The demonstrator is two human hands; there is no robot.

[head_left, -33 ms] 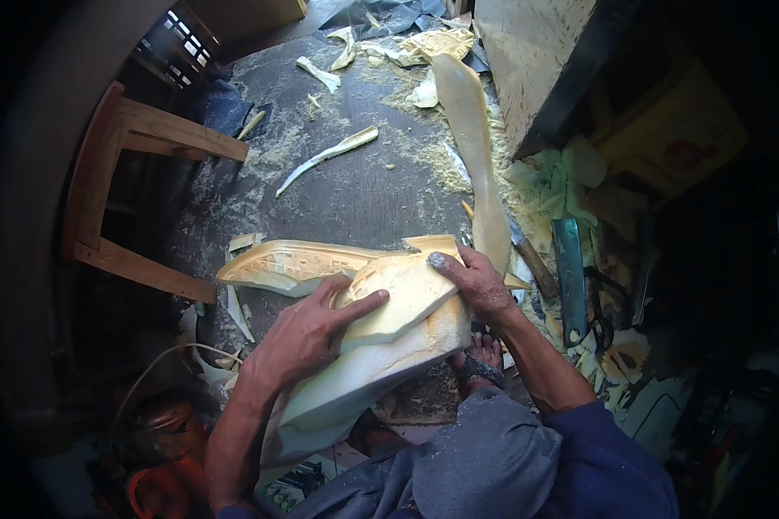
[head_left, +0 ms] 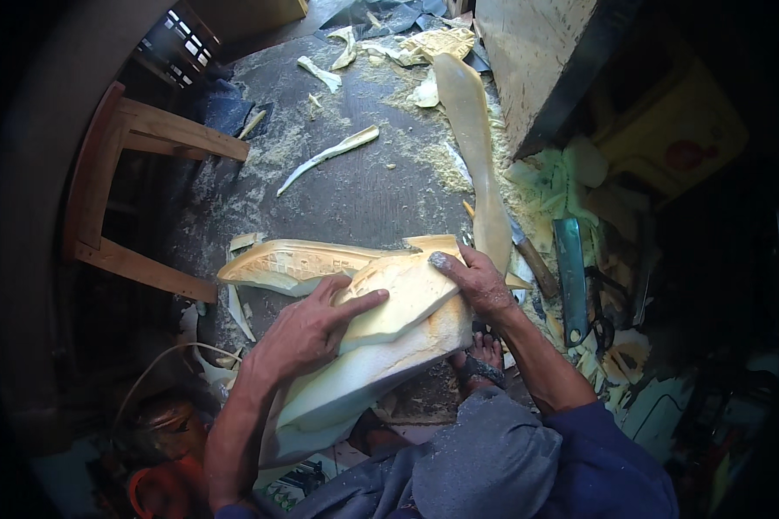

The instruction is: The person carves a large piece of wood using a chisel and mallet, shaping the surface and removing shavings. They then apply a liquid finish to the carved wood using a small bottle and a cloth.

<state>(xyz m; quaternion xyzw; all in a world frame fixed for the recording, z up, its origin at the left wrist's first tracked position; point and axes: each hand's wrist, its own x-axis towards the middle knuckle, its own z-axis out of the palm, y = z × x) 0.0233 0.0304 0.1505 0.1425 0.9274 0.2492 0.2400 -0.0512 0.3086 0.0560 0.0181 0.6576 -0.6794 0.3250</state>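
A pale yellow slab of foam (head_left: 398,303), smooth on top with a cut edge, lies between my two hands. My left hand (head_left: 307,329) grips its left end, thumb and forefinger laid over the top. At the upper right corner, my right hand (head_left: 476,281) presses its dusty thumb on the surface, the other fingers hidden behind. Beneath the slab is a larger whitish foam block (head_left: 372,372), slanting over my lap. Just beyond the hands rests a long, pointed foam piece (head_left: 294,259) with a scored grid pattern; its right end passes behind the slab.
Foam offcuts (head_left: 329,160) and dust litter the dark board (head_left: 320,208). A long curved tan piece (head_left: 469,121) lies to the right, near a wooden-handled knife (head_left: 535,266) and a greenish flat blade (head_left: 571,281). A wooden stool (head_left: 164,130) lies at left; a bare foot (head_left: 485,355) shows below.
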